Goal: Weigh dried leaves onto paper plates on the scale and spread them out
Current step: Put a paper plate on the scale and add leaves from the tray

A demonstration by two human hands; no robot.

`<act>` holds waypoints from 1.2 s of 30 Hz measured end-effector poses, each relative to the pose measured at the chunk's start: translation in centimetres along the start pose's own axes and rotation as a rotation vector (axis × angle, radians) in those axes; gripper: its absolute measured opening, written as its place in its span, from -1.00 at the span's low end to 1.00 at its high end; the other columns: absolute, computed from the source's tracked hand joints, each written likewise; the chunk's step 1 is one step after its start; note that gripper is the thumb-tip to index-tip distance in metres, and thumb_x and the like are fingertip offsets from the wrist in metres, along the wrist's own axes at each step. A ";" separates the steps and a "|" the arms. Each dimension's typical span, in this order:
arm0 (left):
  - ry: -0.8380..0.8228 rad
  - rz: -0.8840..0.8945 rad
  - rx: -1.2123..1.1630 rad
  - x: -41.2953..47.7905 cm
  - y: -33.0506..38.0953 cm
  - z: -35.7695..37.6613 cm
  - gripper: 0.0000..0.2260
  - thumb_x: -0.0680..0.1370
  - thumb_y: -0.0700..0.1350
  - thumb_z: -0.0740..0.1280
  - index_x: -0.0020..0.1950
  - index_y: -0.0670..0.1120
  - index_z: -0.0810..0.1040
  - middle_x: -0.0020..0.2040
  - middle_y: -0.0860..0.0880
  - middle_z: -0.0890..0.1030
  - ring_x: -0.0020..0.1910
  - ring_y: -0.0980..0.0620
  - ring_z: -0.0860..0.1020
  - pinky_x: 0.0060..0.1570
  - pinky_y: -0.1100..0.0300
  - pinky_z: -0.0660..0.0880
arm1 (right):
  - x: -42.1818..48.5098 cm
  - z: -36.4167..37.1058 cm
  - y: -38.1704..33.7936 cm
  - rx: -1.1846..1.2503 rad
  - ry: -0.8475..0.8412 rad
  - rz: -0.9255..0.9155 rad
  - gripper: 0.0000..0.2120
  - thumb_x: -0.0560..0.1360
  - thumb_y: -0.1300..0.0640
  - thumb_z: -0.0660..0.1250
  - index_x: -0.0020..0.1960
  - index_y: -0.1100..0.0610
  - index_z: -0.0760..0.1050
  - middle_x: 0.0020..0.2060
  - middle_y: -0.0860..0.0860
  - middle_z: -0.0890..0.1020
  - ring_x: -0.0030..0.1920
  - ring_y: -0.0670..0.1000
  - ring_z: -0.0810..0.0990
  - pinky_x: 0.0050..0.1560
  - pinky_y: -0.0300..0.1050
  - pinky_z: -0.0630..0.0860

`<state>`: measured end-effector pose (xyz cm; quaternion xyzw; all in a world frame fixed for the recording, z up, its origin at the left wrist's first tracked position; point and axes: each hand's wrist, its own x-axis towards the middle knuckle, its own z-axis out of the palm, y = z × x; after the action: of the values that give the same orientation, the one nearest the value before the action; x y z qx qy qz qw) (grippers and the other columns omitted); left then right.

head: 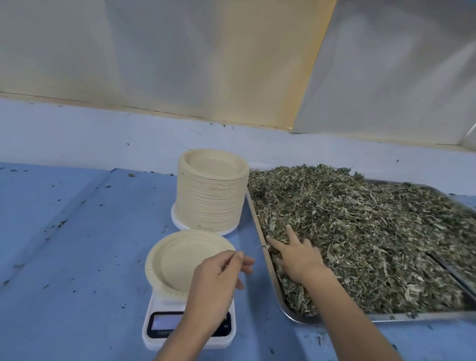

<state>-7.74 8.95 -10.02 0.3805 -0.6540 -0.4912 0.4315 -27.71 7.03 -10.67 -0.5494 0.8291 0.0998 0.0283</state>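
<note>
An empty cream paper plate [172, 258] lies on a white digital scale [156, 327] near the table's front. My left hand [217, 278] hovers over the plate's right rim with fingers loosely curled and nothing visible in them. My right hand [296, 257] lies flat, fingers spread, on the dried leaves [372, 232] at the near-left corner of a large metal tray [422, 316]. The leaves are green-grey, chopped and heaped high.
A tall stack of paper plates [210, 195] stands on a white base just behind the scale, beside the tray's left edge. A second metal tray [475, 289] overlaps at the far right. The blue table [62, 250] carries scattered leaf crumbs; a wall rises behind.
</note>
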 end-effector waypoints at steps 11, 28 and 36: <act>0.016 -0.029 -0.011 0.2 -0.4 -0.3 -0.73 0.60 -0.11 0.19 -0.19 0.00 0.65 -0.25 0.13 0.67 -0.43 0.18 0.50 -0.37 0.44 0.35 | 0.2 0.8 -0.8 0.157 0.295 0.066 -0.69 0.54 0.36 0.19 0.24 0.16 0.49 0.18 0.12 0.45 0.16 0.19 0.49 0.00 -0.03 0.44; 0.041 -0.115 -0.121 0.2 -0.1 0.1 -0.72 0.61 -0.15 0.18 -0.16 -0.08 0.65 -0.26 0.04 0.68 -0.41 0.11 0.52 -0.30 0.22 0.35 | 0.1 -1.4 1.6 1.204 0.602 0.205 -0.69 0.59 0.13 0.25 0.32 0.14 0.46 -0.39 -0.06 0.43 -0.56 -0.09 0.31 -0.63 -0.39 0.21; 0.074 -0.155 -0.217 0.4 0.3 -0.2 -0.72 0.60 -0.17 0.17 -0.17 -0.12 0.64 -0.27 0.00 0.68 -0.44 0.13 0.49 -0.41 0.27 0.37 | -0.1 -1.0 0.9 1.333 0.577 0.231 -0.69 0.58 0.13 0.27 0.31 0.13 0.47 -0.46 -0.01 0.47 -0.62 -0.18 0.39 -0.62 -0.29 0.29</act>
<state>-7.75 8.61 -9.59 0.3986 -0.5493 -0.5767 0.4547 -28.46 7.30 -9.56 -0.3288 0.7408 -0.5719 0.1263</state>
